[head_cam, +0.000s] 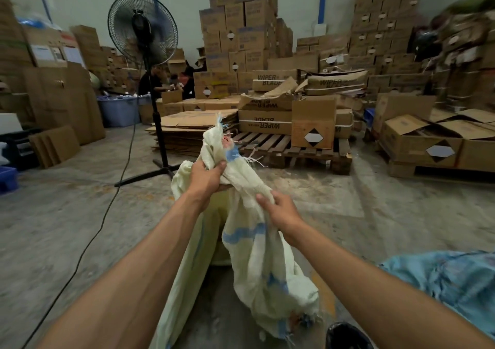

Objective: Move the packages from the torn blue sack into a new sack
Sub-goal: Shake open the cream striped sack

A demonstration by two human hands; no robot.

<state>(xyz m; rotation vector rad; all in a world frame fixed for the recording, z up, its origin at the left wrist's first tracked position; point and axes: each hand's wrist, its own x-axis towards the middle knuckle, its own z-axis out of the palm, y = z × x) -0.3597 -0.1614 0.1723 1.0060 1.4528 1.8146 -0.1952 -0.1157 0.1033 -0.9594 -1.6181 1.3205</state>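
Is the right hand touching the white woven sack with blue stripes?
Touching. The head view shows the right hand with its fingers curled into the cloth of the white woven sack, just below where the left hand grips the bunched neck.

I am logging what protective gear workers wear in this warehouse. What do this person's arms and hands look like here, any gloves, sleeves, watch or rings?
Both forearms are bare up to the frame edge: no sleeves show. The left hand and the right hand wear no gloves. No watch, wristband or bracelet shows on either wrist, and no ring shows on the visible fingers. No tape, bandage or markings are visible.
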